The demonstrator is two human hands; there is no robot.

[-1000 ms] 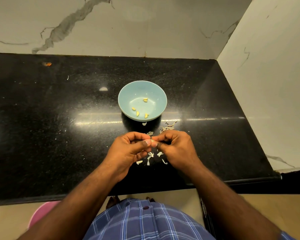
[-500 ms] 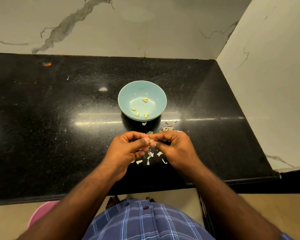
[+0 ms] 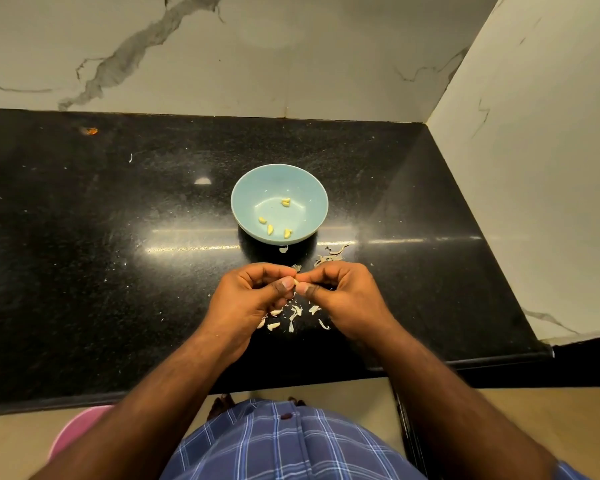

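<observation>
Your left hand (image 3: pixel 253 296) and right hand (image 3: pixel 340 292) both pinch one small garlic clove (image 3: pixel 296 282) between their fingertips, held above the peels (image 3: pixel 293 315), just in front of the bowl (image 3: pixel 243 199).

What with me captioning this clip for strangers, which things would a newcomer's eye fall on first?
The left hand and right hand meet over the near middle of the black counter, pinching a small garlic clove between their fingertips. Just beyond stands a light blue bowl holding a few yellowish peeled cloves; pale peels lie scattered beneath the hands.
</observation>
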